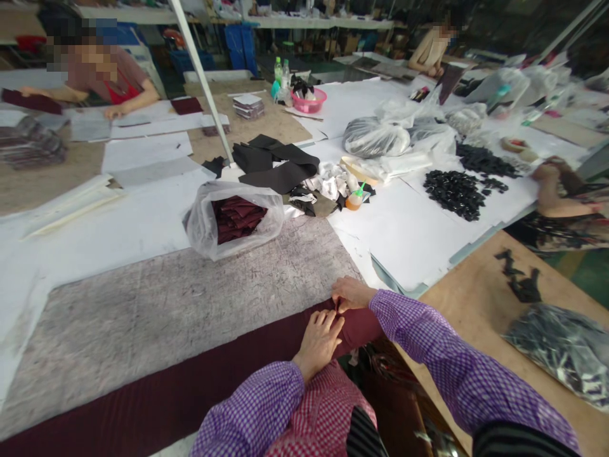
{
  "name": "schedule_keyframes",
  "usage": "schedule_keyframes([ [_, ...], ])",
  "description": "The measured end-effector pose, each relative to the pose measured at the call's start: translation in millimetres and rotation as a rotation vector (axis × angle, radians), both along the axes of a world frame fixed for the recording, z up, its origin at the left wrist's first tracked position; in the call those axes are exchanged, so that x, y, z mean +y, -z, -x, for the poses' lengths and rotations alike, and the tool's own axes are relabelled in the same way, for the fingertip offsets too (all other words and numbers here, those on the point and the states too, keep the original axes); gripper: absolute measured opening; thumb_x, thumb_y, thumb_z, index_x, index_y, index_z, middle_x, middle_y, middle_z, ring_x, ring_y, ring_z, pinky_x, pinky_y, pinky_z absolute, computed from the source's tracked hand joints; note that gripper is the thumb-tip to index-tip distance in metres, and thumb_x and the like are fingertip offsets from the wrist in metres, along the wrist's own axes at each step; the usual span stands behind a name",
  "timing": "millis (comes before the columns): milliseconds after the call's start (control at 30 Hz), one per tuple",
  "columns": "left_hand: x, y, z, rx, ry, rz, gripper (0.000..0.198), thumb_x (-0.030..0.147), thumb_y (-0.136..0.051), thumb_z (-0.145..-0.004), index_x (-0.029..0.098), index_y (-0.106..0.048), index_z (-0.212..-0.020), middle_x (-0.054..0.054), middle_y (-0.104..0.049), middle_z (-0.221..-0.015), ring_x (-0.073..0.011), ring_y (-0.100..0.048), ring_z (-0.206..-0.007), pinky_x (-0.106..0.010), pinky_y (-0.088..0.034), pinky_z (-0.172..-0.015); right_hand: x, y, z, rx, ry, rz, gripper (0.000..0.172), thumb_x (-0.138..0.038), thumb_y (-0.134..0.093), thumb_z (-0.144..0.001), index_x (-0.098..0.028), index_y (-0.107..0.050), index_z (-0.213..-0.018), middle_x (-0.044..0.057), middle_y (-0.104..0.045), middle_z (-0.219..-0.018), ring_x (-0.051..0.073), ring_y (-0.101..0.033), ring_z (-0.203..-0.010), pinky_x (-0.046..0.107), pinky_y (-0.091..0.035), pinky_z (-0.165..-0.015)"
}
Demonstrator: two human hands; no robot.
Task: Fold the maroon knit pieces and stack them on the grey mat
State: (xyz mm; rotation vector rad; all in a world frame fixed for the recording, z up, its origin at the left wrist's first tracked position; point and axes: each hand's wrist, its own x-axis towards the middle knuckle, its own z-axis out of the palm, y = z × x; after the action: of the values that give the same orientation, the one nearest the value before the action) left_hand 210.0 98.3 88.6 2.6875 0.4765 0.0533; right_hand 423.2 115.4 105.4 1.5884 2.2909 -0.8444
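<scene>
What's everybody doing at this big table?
A person in purple checked sleeves works a long maroon cloth strip along the near edge of the grey mat. Their left hand lies flat on it while the right hand pinches its end. A bag of maroon pieces sits beyond; another person works across the table.

A grey mat (pixel 166 304) on the desk (pixel 466 298) lies open left and forward of the left hand (pixel 320 339) and right hand (pixel 351 293), both at the near edge on a maroon cloth strip (pixel 143 393). A clear bag of maroon pieces (pixel 235 219) blocks the mat's far edge; black cloth (pixel 280 168) and an orange bottle (pixel 354 200) crowd behind it. White paper (pixel 404 235) toward the right edge is free up to a heap of black pieces (pixel 451 193).
</scene>
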Motion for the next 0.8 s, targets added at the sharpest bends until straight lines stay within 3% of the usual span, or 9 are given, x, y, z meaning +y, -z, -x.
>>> schedule_keyframes([
  [233,2,-2.5,1,-0.005,0.011,-0.003,0.049,0.034,-0.052,-0.086,0.021,-0.041,-0.132,-0.011,-0.046,-0.133,-0.0276,-0.041,-0.118,-0.045,-0.033,-0.1,-13,-3.1,-41,-0.099,0.166,0.078,0.031,-0.044,-0.057,-0.087,-0.015,-0.063,-0.096,0.006,-0.064,-0.101,0.022,-0.057,-0.101,0.046,-0.04,-0.093],
  [367,2,-4.3,1,-0.005,0.003,-0.006,0.05,0.034,-0.053,-0.086,0.023,-0.04,-0.133,-0.01,-0.046,-0.133,-0.0269,-0.041,-0.118,-0.044,-0.033,-0.1,-33,-1.4,-63,-0.109,0.286,0.16,0.03,-0.042,-0.056,-0.088,-0.015,-0.062,-0.099,0.005,-0.064,-0.099,0.02,-0.061,-0.092,0.042,-0.047,-0.085],
  [567,0,-2.2,1,0.0,-0.003,-0.009,0.052,0.033,-0.053,-0.086,0.022,-0.037,-0.135,-0.009,-0.047,-0.132,-0.026,-0.041,-0.118,-0.043,-0.032,-0.101,-62,7.3,-66,-0.043,0.466,0.21,0.028,-0.036,-0.055,-0.091,-0.015,-0.059,-0.108,0.005,-0.062,-0.103,0.019,-0.062,-0.089,0.037,-0.052,-0.078],
  [800,-2,-0.2,0,0.012,-0.006,-0.017,0.054,0.034,-0.05,-0.088,0.012,-0.035,-0.135,-0.013,-0.05,-0.129,-0.0258,-0.043,-0.118,-0.041,-0.033,-0.101,-67,15.7,-68,-0.002,0.555,0.216,0.025,-0.036,-0.056,-0.09,-0.014,-0.06,-0.102,0.004,-0.063,-0.098,0.018,-0.062,-0.086,0.036,-0.052,-0.077],
])
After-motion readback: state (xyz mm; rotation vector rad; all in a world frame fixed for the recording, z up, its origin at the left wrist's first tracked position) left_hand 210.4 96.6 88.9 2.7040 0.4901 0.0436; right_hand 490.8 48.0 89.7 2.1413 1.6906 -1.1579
